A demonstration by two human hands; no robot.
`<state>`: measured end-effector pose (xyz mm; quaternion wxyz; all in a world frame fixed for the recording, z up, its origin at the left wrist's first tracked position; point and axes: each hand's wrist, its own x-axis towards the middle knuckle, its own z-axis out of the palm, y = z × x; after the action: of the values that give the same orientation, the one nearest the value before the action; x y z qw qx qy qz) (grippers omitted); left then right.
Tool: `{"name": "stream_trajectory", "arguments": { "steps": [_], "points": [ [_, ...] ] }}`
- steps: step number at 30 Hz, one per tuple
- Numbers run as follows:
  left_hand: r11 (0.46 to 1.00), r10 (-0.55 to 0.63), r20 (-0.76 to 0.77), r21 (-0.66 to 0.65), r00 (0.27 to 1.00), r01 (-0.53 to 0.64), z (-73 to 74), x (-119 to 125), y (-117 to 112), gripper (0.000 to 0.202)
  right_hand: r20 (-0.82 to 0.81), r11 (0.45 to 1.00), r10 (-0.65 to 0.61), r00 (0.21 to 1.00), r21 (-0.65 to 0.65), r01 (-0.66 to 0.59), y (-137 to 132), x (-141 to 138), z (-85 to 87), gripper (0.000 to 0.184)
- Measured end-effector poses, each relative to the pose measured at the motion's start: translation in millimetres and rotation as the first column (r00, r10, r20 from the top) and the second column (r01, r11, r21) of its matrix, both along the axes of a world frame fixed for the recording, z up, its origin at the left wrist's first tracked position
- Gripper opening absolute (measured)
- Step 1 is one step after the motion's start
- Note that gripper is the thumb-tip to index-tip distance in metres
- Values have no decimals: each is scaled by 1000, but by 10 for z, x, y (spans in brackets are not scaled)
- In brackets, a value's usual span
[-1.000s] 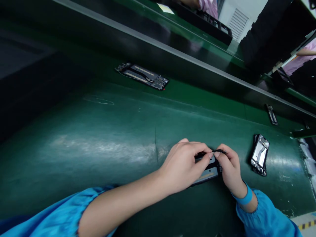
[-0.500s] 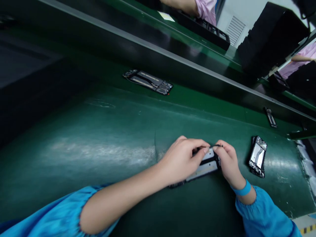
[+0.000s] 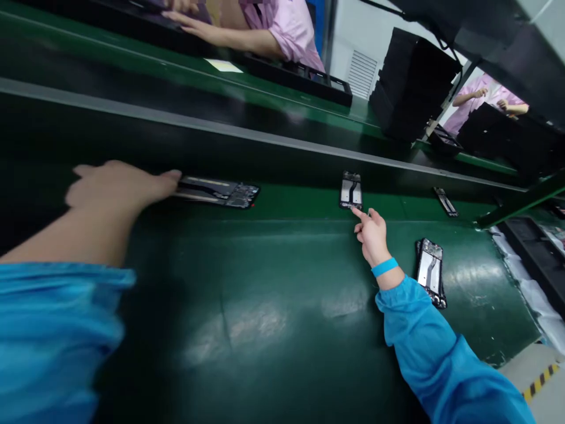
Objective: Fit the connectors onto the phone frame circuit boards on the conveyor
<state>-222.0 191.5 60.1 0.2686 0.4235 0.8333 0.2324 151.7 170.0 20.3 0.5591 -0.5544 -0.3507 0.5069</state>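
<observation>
My left hand reaches over the left end of a partly disassembled phone lying on the green strip. Its thumb is at the phone's edge and its fingers are spread apart; the phone's far end is hidden beneath it. At centre right, my right hand has its index finger extended to the lower end of another opened phone, with its other fingers loosely bent. That phone lies flat, showing a pale frame with a dark ribbon cable down the middle.
Stacked opened phones lie on the green work surface at right. Farther back is a small phone part. A metal-edged ledge runs behind. Beyond it are black trays, stacked black boxes and co-workers in pink sleeves.
My hands have parted. The phone they worked on now lies on the strip at my right fingertip. My left hand has moved to the left-hand phone, and the view has shifted.
</observation>
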Motion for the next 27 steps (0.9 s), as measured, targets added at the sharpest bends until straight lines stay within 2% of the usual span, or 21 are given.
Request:
{"name": "stream_trajectory", "arguments": {
  "steps": [2, 3, 7, 11, 16, 19, 21, 23, 25, 27],
  "points": [
    [978, 195, -100, -60, 976, -201, 26, -2, 23, 96, -1, 1000, 17, 1000, 14, -17, -48, 19, -29, 56],
    [966, 235, -126, -75, 964, -246, 32, -3, 32, 90, -4, 999, 34, 999, 19, -34, -69, 27, -41, 59],
    [978, 187, -95, -81, 978, -195, 16, -24, 77, 54, 70, 990, 108, 992, 88, -114, -103, 41, -88, 58],
    [988, 144, -33, -50, 989, -145, 37, 17, 71, 51, 242, 968, 163, 957, 148, -202, -99, 35, -122, 53],
    [997, 49, 140, 50, 989, -57, 197, 238, -111, 43, 325, 947, 236, 916, 136, -293, -123, 19, -111, 46],
    [998, -36, 252, 63, 967, 20, 211, 446, -387, 44, 396, 930, 274, 876, 124, -347, -175, 22, -104, 42],
    [995, -99, 311, 40, 945, 91, 155, 626, -693, 52, 456, 918, 291, 841, 114, -380, -236, 26, -91, 37],
    [977, -210, 329, 31, 920, 212, 89, 839, -1075, 59, 512, 906, 315, 799, 91, -415, -321, 14, -57, 29],
    [924, -379, 199, 23, 904, 383, 56, 1061, -1453, 59, 604, 887, 351, 716, 32, -461, -419, -28, 7, 25],
    [802, -591, 112, -19, 799, 596, 63, 1250, -1728, 47, 746, 855, 390, 539, -77, -513, -521, -93, 93, 28]
  ]
}}
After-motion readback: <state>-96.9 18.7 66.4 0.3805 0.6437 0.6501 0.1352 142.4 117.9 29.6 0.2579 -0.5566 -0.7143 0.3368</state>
